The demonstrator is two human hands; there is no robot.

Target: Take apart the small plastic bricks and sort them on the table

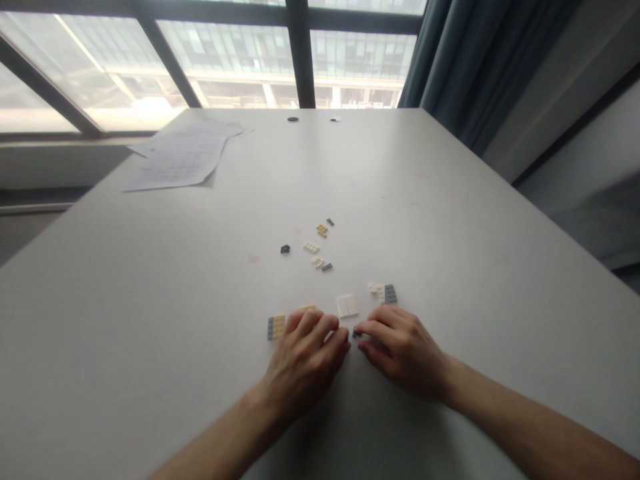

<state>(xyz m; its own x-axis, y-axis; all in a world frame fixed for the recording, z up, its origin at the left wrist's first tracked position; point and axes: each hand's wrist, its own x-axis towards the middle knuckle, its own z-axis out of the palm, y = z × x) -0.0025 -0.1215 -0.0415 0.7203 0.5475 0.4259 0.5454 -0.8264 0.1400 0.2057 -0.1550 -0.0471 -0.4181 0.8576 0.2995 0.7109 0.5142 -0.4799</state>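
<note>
My right hand (pixel 400 343) pinches a small dark brick piece (pixel 357 333) between thumb and index finger. Close beside it, my left hand (pixel 313 350) has its fingers closed; a dark bit shows at the fingertips, too small to name. Just beyond the hands lies a white tile piece (pixel 347 306). A tan-and-grey plate (pixel 276 327) sits left of my left hand, and a pale piece (pixel 308 308) is partly hidden behind its knuckles. Beyond my right hand rests a white-and-grey plate (pixel 384 293).
Farther out lie several loose bricks: a black one (pixel 285 249), a tan one (pixel 322 231), a cream one (pixel 311 247) and a grey one (pixel 327 267). Printed papers (pixel 180 160) lie at the far left of the white table (pixel 475 267). A window and a dark curtain (pixel 480 60) stand behind.
</note>
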